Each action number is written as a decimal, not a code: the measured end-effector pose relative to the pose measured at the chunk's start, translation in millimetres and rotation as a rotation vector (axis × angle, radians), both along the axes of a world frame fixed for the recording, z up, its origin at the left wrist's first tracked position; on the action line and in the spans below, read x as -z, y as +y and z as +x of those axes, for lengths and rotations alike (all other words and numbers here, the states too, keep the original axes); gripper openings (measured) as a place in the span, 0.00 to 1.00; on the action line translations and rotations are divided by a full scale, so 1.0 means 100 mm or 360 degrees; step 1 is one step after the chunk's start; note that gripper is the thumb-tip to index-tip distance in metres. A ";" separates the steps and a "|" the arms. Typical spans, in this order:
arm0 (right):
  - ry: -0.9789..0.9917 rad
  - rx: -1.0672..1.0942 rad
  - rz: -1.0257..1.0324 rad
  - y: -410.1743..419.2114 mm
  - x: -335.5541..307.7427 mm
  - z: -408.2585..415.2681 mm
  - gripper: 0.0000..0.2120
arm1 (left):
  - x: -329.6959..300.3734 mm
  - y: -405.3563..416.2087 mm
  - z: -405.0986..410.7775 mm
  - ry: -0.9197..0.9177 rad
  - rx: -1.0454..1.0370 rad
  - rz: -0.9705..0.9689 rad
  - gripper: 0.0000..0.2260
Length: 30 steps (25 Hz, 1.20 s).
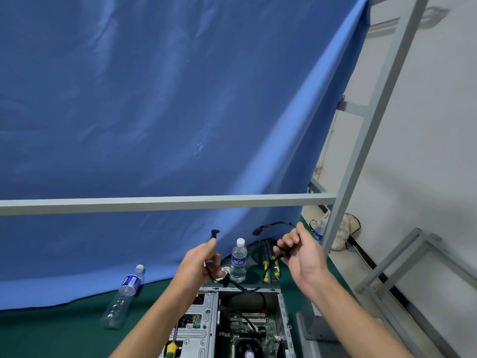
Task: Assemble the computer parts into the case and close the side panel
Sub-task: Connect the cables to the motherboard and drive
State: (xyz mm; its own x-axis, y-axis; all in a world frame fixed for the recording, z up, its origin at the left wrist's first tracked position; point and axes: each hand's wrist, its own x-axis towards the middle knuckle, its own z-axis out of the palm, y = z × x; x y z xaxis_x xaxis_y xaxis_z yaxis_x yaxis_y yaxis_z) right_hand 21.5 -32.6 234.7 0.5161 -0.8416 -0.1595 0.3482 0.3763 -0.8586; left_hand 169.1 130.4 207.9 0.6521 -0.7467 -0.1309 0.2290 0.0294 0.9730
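Pinching black cable [273,224] | left hand [200,263] grip curled round it | right hand [300,250] grip likewise, above case [280,306]

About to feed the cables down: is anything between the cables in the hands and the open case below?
Nothing visible blocks it. The left hand and right hand hold the black cables above the open case; the side panel is off.

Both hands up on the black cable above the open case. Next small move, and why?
Probably lower the black cable toward the open case. The left hand and right hand both grip it in the air, with connector ends sticking up past the fingers, while its slack already trails over the case's far rim. The board inside is exposed, so plugging in looks next.
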 end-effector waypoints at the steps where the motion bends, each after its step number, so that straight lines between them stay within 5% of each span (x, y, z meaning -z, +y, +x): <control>1: -0.0057 -0.0019 0.0042 -0.01 0.01 -0.01 0.22 | 0.01 0.01 0.02 -0.0056 -0.0013 0.0000 0.17; 6: -0.0041 -0.0102 0.0075 -0.11 0.03 -0.05 0.17 | 0.09 0.05 0.10 -0.0299 -0.0061 0.0074 0.10; 13: 0.0344 -0.0171 0.0017 -0.23 0.16 -0.13 0.09 | 0.19 0.07 0.27 -0.0508 -0.0198 0.0469 0.13; 19: 0.0708 -0.0255 -0.0259 -0.28 0.35 -0.12 0.06 | 0.27 0.07 0.25 -0.0239 -0.0094 0.0312 0.12; 23: 0.0830 -0.0065 -0.0269 -0.51 0.45 -0.17 0.05 | 0.37 0.05 0.32 -0.0561 -0.0171 0.0521 0.14; 30: 0.0434 -0.0120 0.0245 -0.67 0.83 -0.24 0.11 | 0.78 -0.02 0.08 -0.0227 0.0116 0.0720 0.10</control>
State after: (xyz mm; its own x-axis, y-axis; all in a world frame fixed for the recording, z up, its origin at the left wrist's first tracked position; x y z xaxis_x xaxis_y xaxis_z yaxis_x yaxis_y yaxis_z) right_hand -2.9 -100.0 151.8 0.4969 -0.7579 -0.4227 0.0796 0.5249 -0.8475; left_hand 177.1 128.5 129.9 0.6352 -0.6799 -0.3665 0.0779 -0.4157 0.9061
